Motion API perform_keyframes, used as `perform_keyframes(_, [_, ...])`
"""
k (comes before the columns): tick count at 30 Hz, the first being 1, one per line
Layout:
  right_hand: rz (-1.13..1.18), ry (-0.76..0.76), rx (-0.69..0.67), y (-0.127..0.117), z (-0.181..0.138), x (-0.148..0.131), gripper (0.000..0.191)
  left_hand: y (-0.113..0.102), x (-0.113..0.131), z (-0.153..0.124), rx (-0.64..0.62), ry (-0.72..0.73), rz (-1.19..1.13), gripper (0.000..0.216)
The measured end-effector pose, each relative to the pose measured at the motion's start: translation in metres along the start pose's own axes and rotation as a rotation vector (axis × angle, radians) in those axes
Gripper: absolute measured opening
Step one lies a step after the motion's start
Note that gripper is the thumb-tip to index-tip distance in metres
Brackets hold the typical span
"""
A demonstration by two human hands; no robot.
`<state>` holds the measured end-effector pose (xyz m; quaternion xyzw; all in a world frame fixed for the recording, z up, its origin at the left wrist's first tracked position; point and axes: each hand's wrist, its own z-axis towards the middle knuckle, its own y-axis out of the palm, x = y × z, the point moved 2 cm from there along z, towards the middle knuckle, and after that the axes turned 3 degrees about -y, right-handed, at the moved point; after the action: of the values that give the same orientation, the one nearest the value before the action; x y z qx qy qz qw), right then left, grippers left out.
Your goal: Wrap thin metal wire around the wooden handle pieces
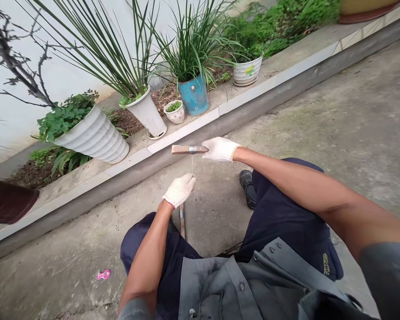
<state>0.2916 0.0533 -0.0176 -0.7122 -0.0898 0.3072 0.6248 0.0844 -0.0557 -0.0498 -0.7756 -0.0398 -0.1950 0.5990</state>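
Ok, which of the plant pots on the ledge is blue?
The upright blue pot with spiky leaves, between the small white pot and the ribbed white pot; no other pot is blue.

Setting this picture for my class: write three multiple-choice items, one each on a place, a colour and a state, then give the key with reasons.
1. Where does the blue pot stand?
A. On a chair
B. On the concrete ledge
C. In a wheelbarrow

2. What colour are the gloves?
A. White
B. Black
C. Orange

3. What is the right hand doing?
A. Hanging empty
B. Holding a trowel
C. Gripping a wooden strip

Answers:
1. B: its base sits on the ledge top, beside a small white pot.
2. A: both gloves show white knit.
3. C: the strip sticks out of the right hand's grip, banded with silver near its middle.
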Motion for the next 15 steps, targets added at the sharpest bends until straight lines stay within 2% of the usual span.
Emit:
perform_keyframes(3, [-0.073, 0.124, 0.048, -0.002, 0.002, 0.005, 0.032, 0.003, 0.001, -0.001, -0.029, 0.015, 0.037, 0.035])
perform_keyframes(5, [-0.159, 0.170, -0.010, 0.000, 0.001, 0.006, 0.034, 0.003, 0.001, -0.002, -0.021, 0.043, 0.068, 0.036])
perform_keyframes(7, [-0.248, 0.168, -0.132, 0.006, -0.001, 0.005, 0.033, 0.000, -0.001, -0.002, 0.011, 0.064, 0.096, 0.035])
perform_keyframes(9, [-0.306, 0.088, -0.295, 0.016, -0.005, 0.002, 0.030, -0.004, -0.004, -0.002, 0.045, 0.083, 0.122, 0.034])
perform_keyframes(12, [-0.306, -0.139, -0.557, 0.033, -0.014, -0.003, 0.022, -0.010, -0.007, -0.001, 0.067, 0.106, 0.185, 0.033])
perform_keyframes(15, [-0.152, -0.334, -0.699, 0.040, -0.022, -0.005, 0.019, -0.011, -0.010, 0.000, 0.066, 0.094, 0.231, 0.033])
